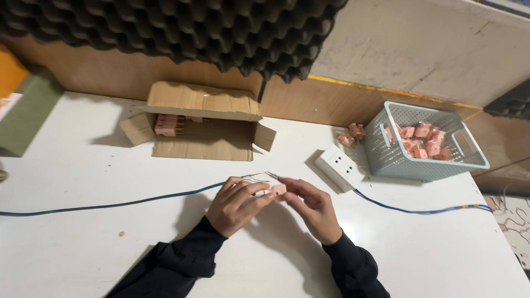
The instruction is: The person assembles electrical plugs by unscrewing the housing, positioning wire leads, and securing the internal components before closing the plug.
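**Both hands on one pink plug at the table centre**

Your left hand [238, 203] and right hand [310, 208] meet over the middle of the white table top [83, 165]. Between them sits a small pink plastic plug block [279, 189], pinched at the fingertips of both hands. The fingers of each hand are curled in close around the block — neither hand is spread open. Thin bare metal wire ends [259, 176] project from the meeting point towards the far side of the table; whether they join the block cannot be told.

A thin blue cable [110, 206] runs across the table from the left edge towards your hands. A second stretch of blue cable [419, 211] leaves the white rectangular socket block [339, 166], which lies just beyond your right hand.

Other items on the table:

- An open brown cardboard box [204, 118] lying on its side at the far edge, with more pink blocks [168, 125] inside.
- A pale blue perforated plastic basket [397, 160] to the right of the socket block, holding a heap of pink blocks [422, 140].
- A few loose pink blocks [353, 134] just beside the basket's left wall.

Dark grey ridged foam [182, 27] lines the wall behind the box.
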